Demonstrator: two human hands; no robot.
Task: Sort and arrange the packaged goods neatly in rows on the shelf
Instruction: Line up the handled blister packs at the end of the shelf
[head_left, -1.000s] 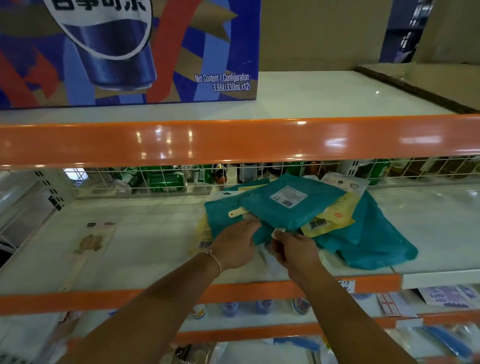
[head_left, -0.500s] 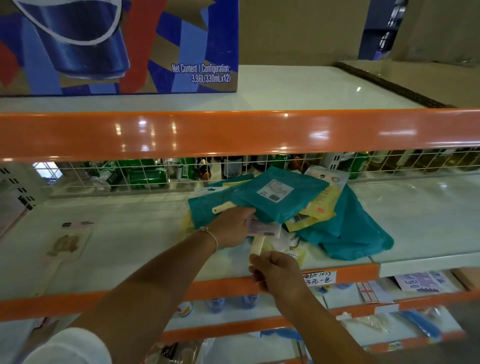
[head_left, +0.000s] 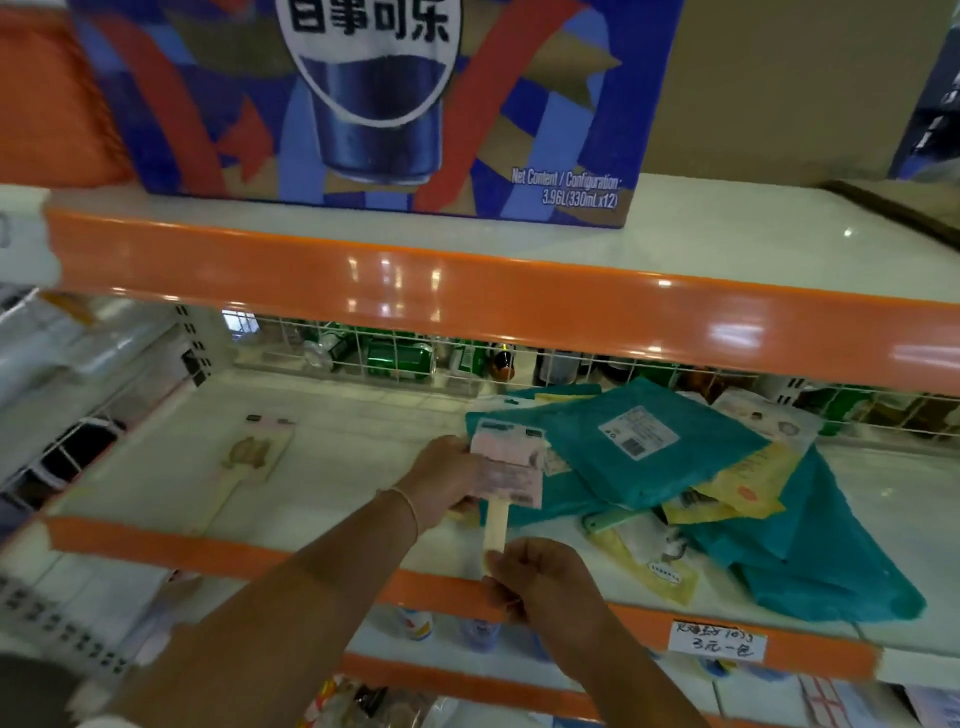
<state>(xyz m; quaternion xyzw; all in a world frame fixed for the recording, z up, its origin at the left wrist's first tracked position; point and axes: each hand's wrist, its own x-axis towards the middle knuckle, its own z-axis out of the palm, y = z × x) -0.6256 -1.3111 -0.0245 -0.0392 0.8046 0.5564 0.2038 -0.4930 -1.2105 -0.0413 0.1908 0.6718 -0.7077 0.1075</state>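
Observation:
A packaged brush with a pink card and a cream handle (head_left: 506, 475) is held over the white shelf (head_left: 363, 467). My left hand (head_left: 441, 480) grips the card's left side. My right hand (head_left: 530, 569) pinches the bottom end of the handle. Just to the right lies a loose pile of teal packets (head_left: 649, 447) mixed with yellow packets (head_left: 748, 486). A second, similar brush pack (head_left: 254, 457) lies flat on the left part of the shelf.
The orange front lip (head_left: 234, 556) runs below my hands, with a handwritten price tag (head_left: 717, 642) on it. A wire grid (head_left: 415, 358) with cans and bottles behind closes the back. A blue cola carton (head_left: 374, 104) stands on the upper shelf.
Both hands drew the pink-carded brush out of the teal pile and lifted it clear. It now sits left of the pile, and my view has swung left and up.

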